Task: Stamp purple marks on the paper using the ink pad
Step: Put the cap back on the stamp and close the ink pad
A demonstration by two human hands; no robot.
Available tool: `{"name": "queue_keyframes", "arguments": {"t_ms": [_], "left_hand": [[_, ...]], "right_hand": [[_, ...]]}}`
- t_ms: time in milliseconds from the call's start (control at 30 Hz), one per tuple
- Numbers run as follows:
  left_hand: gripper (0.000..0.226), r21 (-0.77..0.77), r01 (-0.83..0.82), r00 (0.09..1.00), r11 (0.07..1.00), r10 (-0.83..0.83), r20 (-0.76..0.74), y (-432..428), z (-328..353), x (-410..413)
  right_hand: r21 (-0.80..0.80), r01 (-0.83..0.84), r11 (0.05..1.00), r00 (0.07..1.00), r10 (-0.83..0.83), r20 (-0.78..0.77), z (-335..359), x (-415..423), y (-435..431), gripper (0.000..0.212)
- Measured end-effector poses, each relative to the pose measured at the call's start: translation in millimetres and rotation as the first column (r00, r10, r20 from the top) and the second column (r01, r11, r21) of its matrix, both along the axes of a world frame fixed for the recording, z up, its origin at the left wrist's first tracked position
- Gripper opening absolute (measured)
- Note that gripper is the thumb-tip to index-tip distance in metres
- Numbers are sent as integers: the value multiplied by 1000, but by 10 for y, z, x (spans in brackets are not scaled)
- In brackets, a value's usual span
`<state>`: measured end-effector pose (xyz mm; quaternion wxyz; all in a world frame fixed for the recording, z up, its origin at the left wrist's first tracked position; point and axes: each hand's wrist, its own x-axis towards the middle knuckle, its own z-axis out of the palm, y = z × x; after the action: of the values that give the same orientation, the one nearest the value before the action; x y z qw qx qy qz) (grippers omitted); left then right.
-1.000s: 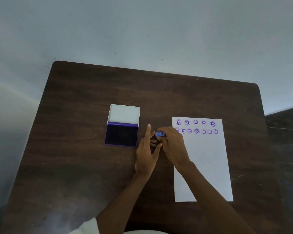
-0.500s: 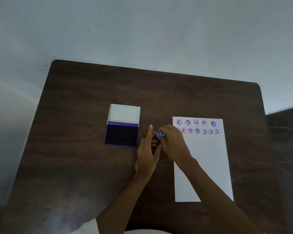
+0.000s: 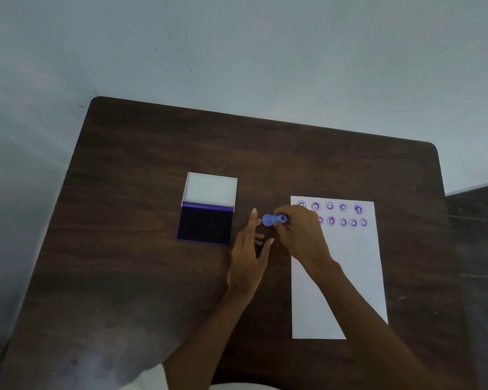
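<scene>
A white sheet of paper [image 3: 347, 266] lies on the right of the dark wooden table [image 3: 141, 277], with two rows of round purple marks along its top. My right hand [image 3: 300, 235] holds a small blue stamp [image 3: 273, 220] tilted on its side, its round end pointing left, just off the paper's left edge. My left hand [image 3: 248, 254] rests beside it with fingers spread, the index tip near the stamp. The open purple ink pad [image 3: 206, 225], its white lid folded back, sits to the left of both hands.
A pale wall rises behind the table's far edge. A second dark surface [image 3: 479, 249] adjoins the table on the right. A white sleeve shows at the bottom of the view.
My right hand has turned the stamp so more of its blue body shows, pointing left. My left hand has stayed beside it. Paper and ink pad are unmoved.
</scene>
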<state>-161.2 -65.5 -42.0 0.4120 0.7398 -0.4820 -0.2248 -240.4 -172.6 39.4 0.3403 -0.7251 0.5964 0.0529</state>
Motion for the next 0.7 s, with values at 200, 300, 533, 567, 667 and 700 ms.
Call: {"name": "queue_keyframes", "arguments": {"t_ms": [200,300,533,567,667,700], "left_hand": [[63,5,10,999,1000,-10,-34,-19,144,11],[62,8,8,999,1000,-8,-36,-13,162,21],[63,-9,13,1000,1000,-14,-18,-5,157,16],[63,-14,10,1000,1000,-11,-14,-4,151,18],[64,-29,11,1000,1000,-11,-8,-1,140,15],[64,-29,8,1000,1000,-8,-10,1,128,16]], "right_hand": [[-71,59,996,977,-43,209,-51,-73,147,25],[48,44,998,996,-48,72,-221,-26,104,34],[103,26,994,1000,-27,10,-265,21,65,40],[95,-6,995,1000,5,6,-275,23,66,41],[66,-57,996,998,56,15,-266,8,84,42],[66,-78,995,997,77,15,-268,25,75,43]]}}
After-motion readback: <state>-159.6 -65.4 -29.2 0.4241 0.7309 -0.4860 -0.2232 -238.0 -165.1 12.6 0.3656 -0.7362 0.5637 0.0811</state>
